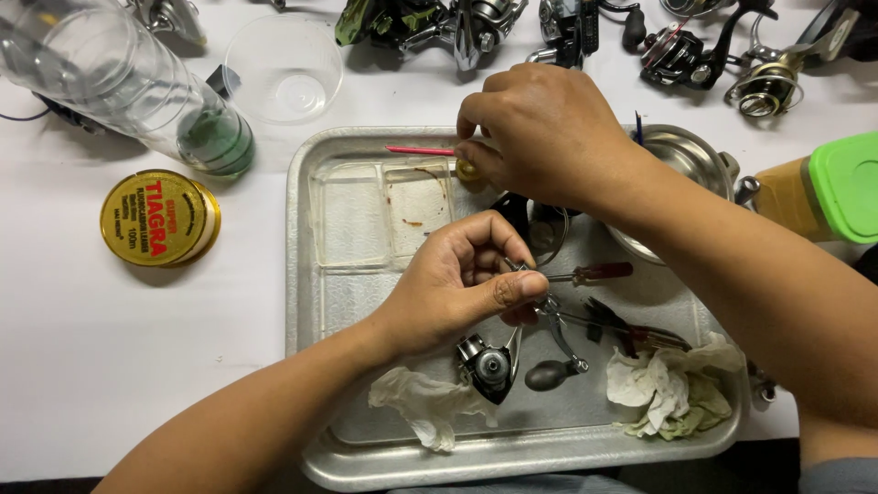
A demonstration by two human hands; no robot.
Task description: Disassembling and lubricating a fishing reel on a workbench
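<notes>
Over the dented aluminium tray [306, 302], the left hand [457, 284] pinches a black-and-silver spinning reel [498, 357]; the right hand [540, 128] grips a thin red-tipped applicator [416, 150], seemingly mid-lubrication, reassembly unfinished.

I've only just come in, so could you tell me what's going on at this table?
A person is working on a fishing reel over a metal tray. The left hand pinches a small part at the top of the reel. The right hand holds a thin pink stick near a small yellow piece. A screwdriver and crumpled rags lie in the tray; more reels sit along the far edge.
</notes>
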